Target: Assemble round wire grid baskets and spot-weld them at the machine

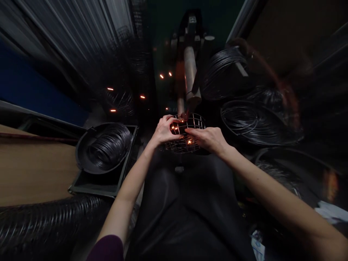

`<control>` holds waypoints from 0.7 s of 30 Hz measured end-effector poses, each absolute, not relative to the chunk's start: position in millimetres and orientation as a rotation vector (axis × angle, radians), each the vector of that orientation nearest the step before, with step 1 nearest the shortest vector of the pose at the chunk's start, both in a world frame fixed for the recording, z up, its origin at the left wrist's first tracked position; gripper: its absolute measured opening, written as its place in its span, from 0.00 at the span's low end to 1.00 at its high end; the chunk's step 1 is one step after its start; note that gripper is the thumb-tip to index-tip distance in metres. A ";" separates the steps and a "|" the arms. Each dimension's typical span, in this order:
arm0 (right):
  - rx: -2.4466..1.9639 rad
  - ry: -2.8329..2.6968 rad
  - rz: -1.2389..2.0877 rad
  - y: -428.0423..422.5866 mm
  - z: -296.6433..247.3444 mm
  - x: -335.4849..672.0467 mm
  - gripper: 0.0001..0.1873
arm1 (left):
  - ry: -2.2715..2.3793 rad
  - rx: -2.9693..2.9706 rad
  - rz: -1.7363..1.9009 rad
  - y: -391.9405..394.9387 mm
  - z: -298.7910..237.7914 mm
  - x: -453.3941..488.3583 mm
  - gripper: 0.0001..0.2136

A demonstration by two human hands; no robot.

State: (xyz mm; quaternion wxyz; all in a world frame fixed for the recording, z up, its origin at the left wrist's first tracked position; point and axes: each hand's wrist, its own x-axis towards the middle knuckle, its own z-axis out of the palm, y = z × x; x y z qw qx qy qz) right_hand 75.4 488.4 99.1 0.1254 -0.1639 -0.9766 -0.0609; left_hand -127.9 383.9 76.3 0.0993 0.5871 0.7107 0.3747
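A round wire grid guard [194, 120] sits in front of me under the electrode arm of a welding machine [190, 69]. My left hand [164, 129] grips its left rim with curled fingers. My right hand [209, 139] lies over its front right part, fingers pressed on the wires. Orange sparks glow inside the grid between my hands and fly off to the left.
A black tray [106, 183] at the left holds a stack of wire rings [110, 145]. More wire coils [255, 121] pile up at the right. A ribbed black hose [40, 221] lies at the lower left beside a wooden surface [29, 166].
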 end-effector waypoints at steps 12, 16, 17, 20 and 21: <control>-0.781 -2.573 0.165 506.5 89.2 64.0 0.13 | 2.073 1.701 1.146 408.5 82.1 -148.4 0.29; -0.823 -2.554 0.324 508.4 91.4 62.2 0.12 | 2.043 1.723 1.157 412.3 78.9 -154.3 0.28; -0.846 -2.547 0.350 509.3 92.3 60.8 0.11 | 2.053 1.722 1.149 414.1 78.8 -155.8 0.29; -0.919 -2.517 0.374 515.1 95.5 52.3 0.10 | 2.082 1.692 1.110 422.5 81.4 -161.1 0.31; -0.939 -2.511 0.368 517.6 96.7 48.3 0.10 | 2.091 1.675 1.099 426.0 82.9 -162.8 0.31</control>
